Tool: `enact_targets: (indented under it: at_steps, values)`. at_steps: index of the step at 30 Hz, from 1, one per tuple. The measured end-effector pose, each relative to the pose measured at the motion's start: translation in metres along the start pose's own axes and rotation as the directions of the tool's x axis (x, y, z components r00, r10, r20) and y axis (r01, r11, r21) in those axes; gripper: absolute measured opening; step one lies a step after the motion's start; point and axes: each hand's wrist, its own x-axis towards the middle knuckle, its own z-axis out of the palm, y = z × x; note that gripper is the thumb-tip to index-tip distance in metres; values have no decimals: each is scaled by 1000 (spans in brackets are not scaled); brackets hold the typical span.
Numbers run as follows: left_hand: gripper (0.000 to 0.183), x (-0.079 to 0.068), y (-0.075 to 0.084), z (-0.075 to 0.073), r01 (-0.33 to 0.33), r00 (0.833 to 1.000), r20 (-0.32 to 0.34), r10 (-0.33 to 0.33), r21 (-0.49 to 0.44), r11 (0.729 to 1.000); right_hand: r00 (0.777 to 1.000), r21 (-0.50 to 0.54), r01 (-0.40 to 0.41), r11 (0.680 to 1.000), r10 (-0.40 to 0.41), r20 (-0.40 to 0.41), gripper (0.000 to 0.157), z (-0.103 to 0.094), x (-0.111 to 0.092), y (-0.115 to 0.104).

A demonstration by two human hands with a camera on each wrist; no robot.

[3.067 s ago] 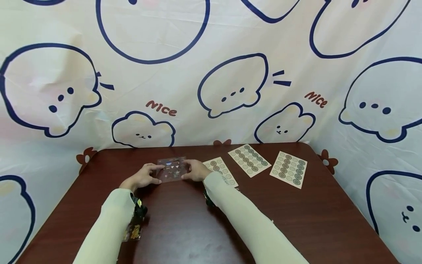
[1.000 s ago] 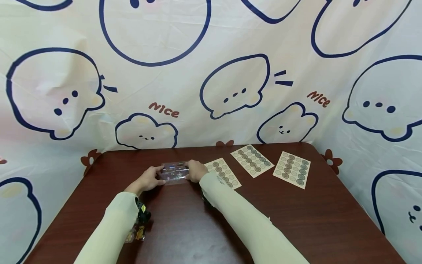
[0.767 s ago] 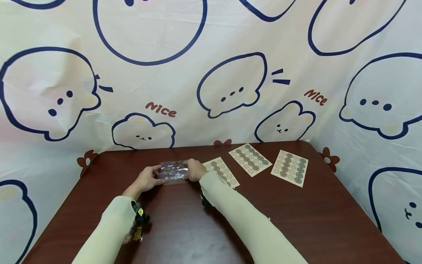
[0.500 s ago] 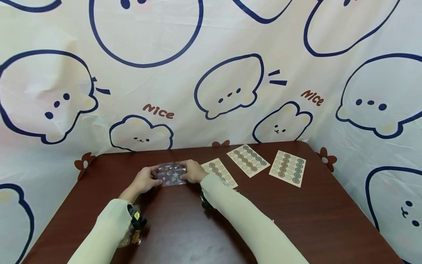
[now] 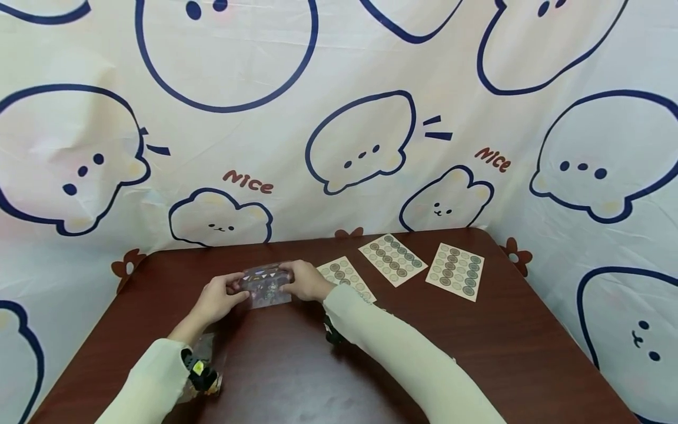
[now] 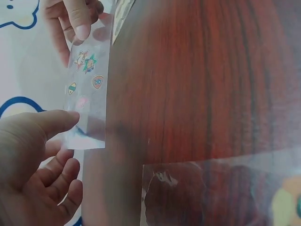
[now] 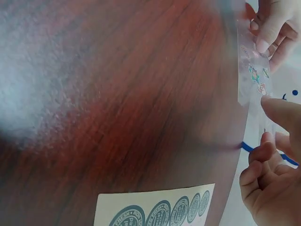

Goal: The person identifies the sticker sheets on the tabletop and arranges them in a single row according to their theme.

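A clear sticker sheet [image 5: 267, 288] with small colourful stickers is held up at the far left of the table, tilted, its lower edge apparently off the surface. The left hand [image 5: 218, 299] pinches its left edge between thumb and fingers. At the opposite edge, the right hand [image 5: 307, 280] grips it the same way, thumb on the near face. In the left wrist view, star and shield stickers show on the sheet [image 6: 89, 113], with the left hand [image 6: 42, 150] below. The right wrist view shows the sheet [image 7: 244, 92] edge-on, above the right hand [image 7: 277, 179].
Cream sheets of round stamp-like stickers, one [image 5: 346, 277] partly behind the right arm, others [image 5: 393, 259] [image 5: 455, 272] farther right, lie on the brown table [image 5: 296, 365]. Clear plastic packaging [image 6: 197, 193] lies under the left forearm. A patterned curtain [image 5: 286, 141] stands behind.
The clear sheet, flat on the table about three seconds ago and bent with glare a second ago, is now raised and tilted. Both hands have moved slightly left and nearer with it.
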Motion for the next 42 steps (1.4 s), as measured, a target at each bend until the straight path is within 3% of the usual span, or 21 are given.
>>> enact_targets:
  at_steps: [12, 24, 31, 42]
  values:
    - [48, -18, -2, -7, -40, 999, -27, 41, 22, 999, 999, 42, 33, 999, -33, -4, 47, 1, -13, -6]
    - [43, -30, 7, -10, -58, 998, -17, 59, 27, 998, 999, 81, 49, 996, -49, -3, 54, 0, -26, -4]
    - [43, -40, 11, -7, -77, 997, -4, 77, 26, 997, 997, 5, 66, 998, -65, -32, 50, 0, -39, -5]
    - [40, -54, 15, -6, -112, 994, -6, 112, 21, 994, 995, 23, 97, 995, -97, -14, 48, 1, -58, -8]
